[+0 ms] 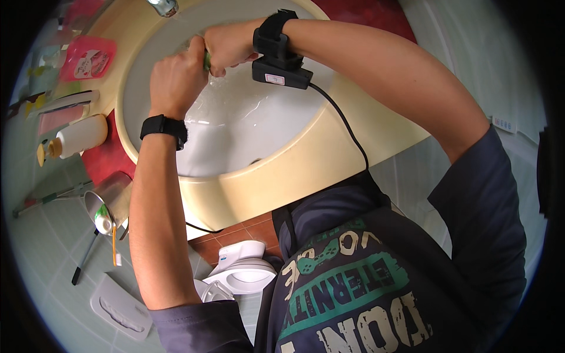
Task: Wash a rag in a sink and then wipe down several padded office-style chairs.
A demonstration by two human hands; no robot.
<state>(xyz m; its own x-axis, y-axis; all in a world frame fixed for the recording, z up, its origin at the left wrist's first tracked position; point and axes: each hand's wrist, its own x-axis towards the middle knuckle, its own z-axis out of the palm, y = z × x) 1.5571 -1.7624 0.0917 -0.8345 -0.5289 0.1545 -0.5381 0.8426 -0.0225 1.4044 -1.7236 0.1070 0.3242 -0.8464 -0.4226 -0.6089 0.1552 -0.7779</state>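
Over the upper part of a white washbasin (247, 132), both fists are close together below a chrome tap (164, 6). A small green item (206, 61) shows between them; its kind cannot be made out. My left hand (180, 75) is closed around its left side. My right hand (229, 47) is closed against its other side, with the fingertips curled under. Water runs down below the fists into the basin. Black straps circle both wrists, and a black device (282, 74) with a cable hangs at the right one.
Left of the basin stand a pink bottle (88, 58), a white pump bottle (83, 136) and a metal cup (94, 200) with a toothbrush (115, 247) and a tube. A grey tissue box (120, 307) is at the lower left. A white toilet (242, 269) stands below the counter.
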